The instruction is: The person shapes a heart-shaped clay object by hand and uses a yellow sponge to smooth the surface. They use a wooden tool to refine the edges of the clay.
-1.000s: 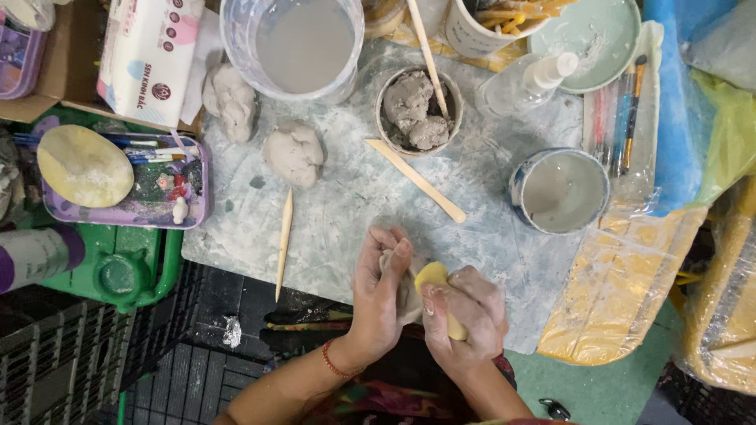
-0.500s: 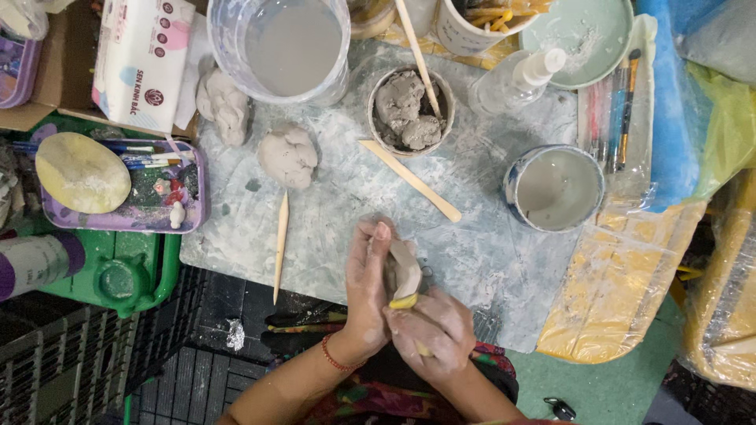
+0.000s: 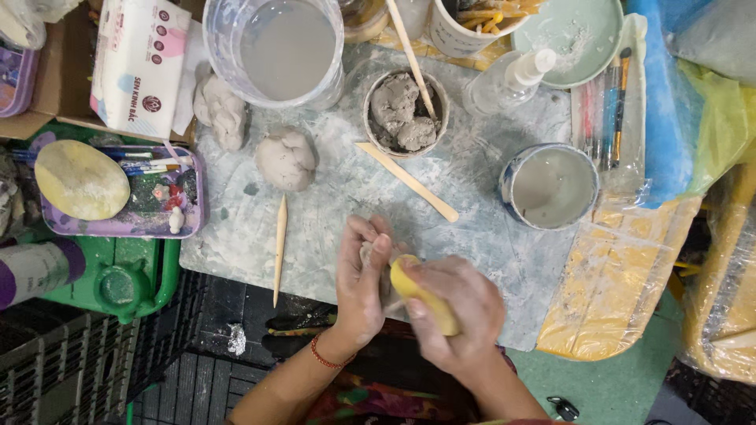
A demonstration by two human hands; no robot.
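Down at the bottom centre, the left hand [image 3: 362,287] is cupped around a small grey lump of clay [image 3: 370,256], fingers curled over it, though most of the lump is hidden so I can't tell its shape. The right hand [image 3: 457,311] is closed on a yellow oval sponge [image 3: 421,295] and presses it against that clay, right at the near edge of the grey marbled work board [image 3: 346,197] on the desk. Just left of the hands a thin pointed wooden stick [image 3: 279,248] lies on the board, running toward the bottom edge. A bit further up, a flat wooden modelling tool [image 3: 407,181] sits diagonally in the middle, with a white cup of cloudy grey water [image 3: 550,187] off to the right. Left of centre there's a rounded ball of grey clay [image 3: 287,159]. Further back, a small round pot of grey clay chunks [image 3: 405,110] has a wooden stick poking out, and a big clear plastic tub of murky water [image 3: 276,49] sits at the top.
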